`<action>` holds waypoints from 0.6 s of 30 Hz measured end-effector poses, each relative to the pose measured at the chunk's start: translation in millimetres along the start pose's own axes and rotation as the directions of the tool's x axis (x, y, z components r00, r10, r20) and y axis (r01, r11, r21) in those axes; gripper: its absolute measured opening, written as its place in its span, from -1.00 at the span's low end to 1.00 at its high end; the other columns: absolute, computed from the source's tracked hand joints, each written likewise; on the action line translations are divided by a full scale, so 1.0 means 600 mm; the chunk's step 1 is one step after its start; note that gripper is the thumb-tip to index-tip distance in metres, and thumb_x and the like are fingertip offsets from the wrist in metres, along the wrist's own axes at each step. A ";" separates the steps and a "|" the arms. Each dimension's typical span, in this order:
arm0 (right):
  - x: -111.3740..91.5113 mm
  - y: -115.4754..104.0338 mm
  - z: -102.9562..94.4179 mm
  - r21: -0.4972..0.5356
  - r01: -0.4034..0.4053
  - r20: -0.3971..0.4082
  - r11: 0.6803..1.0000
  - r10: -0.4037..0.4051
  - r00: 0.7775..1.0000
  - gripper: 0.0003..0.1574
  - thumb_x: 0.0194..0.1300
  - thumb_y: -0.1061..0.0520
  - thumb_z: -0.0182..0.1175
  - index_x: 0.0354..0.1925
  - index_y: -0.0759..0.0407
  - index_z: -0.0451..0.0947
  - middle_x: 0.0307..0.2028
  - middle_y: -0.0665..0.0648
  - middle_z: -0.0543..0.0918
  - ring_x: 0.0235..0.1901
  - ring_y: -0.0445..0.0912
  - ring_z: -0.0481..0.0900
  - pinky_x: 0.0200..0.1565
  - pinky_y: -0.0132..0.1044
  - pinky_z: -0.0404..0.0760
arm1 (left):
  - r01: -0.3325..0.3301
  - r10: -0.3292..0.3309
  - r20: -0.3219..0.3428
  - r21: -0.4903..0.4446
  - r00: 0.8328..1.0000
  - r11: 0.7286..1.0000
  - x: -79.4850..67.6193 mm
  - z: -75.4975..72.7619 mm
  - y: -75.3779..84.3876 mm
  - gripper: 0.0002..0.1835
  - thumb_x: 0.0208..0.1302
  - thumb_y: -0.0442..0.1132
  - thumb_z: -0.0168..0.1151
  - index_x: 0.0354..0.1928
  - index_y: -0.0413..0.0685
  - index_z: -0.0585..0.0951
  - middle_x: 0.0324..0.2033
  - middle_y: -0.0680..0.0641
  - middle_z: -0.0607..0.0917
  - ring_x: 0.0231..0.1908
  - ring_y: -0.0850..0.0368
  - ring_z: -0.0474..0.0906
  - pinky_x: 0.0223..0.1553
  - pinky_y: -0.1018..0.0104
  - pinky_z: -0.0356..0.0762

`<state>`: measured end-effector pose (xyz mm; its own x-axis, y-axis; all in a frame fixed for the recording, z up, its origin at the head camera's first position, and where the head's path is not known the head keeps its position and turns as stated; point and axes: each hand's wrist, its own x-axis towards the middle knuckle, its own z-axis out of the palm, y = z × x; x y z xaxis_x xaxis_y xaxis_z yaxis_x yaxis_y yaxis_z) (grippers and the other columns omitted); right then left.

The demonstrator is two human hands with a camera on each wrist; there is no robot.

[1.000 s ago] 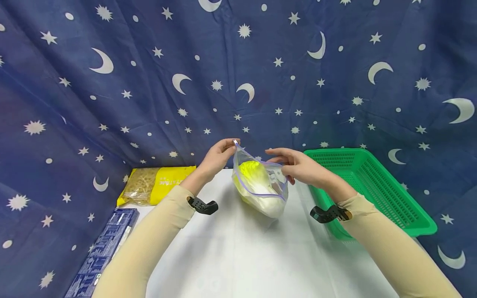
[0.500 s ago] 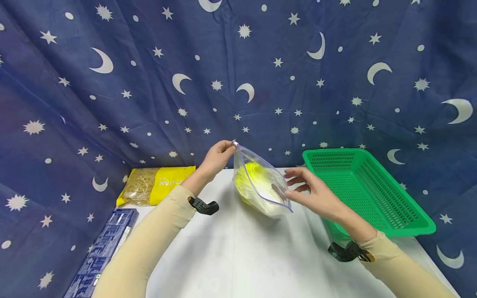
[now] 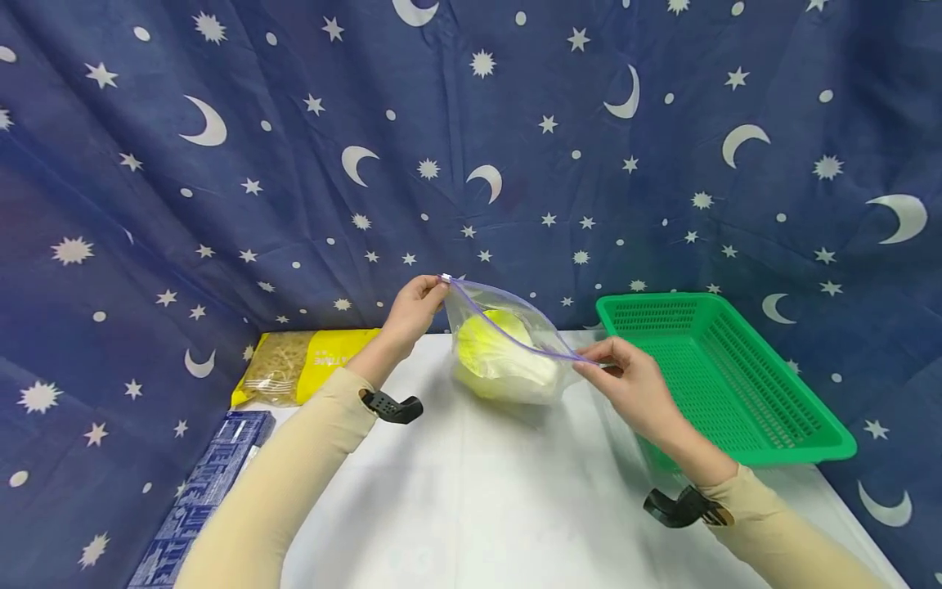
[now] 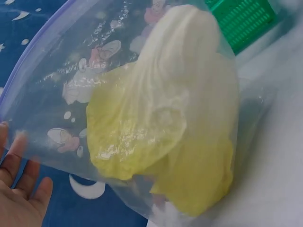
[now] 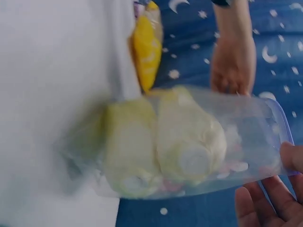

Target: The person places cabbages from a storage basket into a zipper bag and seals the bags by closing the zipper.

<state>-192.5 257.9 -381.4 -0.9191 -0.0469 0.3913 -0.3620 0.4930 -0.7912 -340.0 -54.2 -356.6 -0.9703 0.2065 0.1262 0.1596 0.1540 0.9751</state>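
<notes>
A clear zip bag (image 3: 553, 334) with a purple zip edge hangs between both hands, close over the white table (image 3: 441, 507). Inside it lie two pale napa cabbage hearts (image 5: 191, 137), yellow at the leaf ends and white at the stems. My left hand (image 3: 412, 312) pinches the bag's left top corner, right by the white zip slider (image 3: 446, 278). At the opposite corner, the thumb and fingers of my right hand (image 3: 639, 394) pinch the purple zip edge. Between the hands the two sides of the mouth stand apart, meeting near the right hand.
A green perforated basket (image 3: 791, 409) stands at the right, just beyond the right hand. Back left lies a yellow pasta packet (image 3: 342, 350), with a long blue patterned box (image 3: 209, 483) in front of it. A blue moon-and-star curtain (image 3: 471, 106) borders the table.
My right hand has left the bag's near side and now pinches its right corner, pulled outward. The left hand has shifted slightly left. The mouth has narrowed and the bag stretched sideways.
</notes>
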 end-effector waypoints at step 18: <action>0.108 -0.027 -0.039 0.298 -0.102 -0.022 0.949 0.114 0.993 -0.62 0.46 -0.02 0.27 -0.02 0.26 0.49 -0.23 0.02 0.79 -0.12 -0.16 0.69 -0.05 -0.38 0.67 | -0.044 0.029 -0.062 -0.243 0.998 0.969 -0.071 -0.041 -0.007 -0.74 0.60 -0.22 0.05 0.09 -0.32 0.45 -0.05 -0.21 0.65 -0.04 0.03 0.61 0.22 0.09 0.56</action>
<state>-242.6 267.0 -332.2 -0.9506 0.0291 0.3090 -0.2960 0.2141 -0.9309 -303.7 -87.4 -361.9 -0.9746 0.1507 0.1660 0.1529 -0.0944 0.9837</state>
